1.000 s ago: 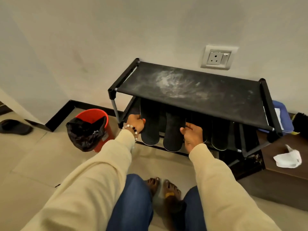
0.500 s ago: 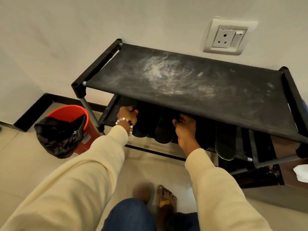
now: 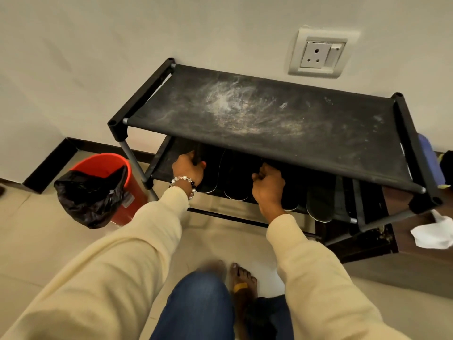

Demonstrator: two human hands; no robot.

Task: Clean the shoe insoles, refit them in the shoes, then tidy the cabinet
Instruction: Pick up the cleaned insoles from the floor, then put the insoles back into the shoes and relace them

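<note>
Both hands under dusty rack (image 3: 269, 111) top: left hand (image 3: 187, 168) grips insole (image 3: 208, 173), right hand (image 3: 268, 182) curled on another; red bin (image 3: 127, 177) at left.

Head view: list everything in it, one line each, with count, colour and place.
rack: one, black, dusty top, against the wall
insoles: at least four, black, side by side on the rack's lower shelf
bucket: one, red, on the floor left of the rack
bag: one, black, draped over the bucket's rim
socket: one, white, on the wall above the rack
tissue: one, white, crumpled, on the brown surface at right
bracelet: one, beaded, on the left wrist
left hand: fingers curled on the leftmost insole
right hand: fingers curled, on an insole further right
</note>
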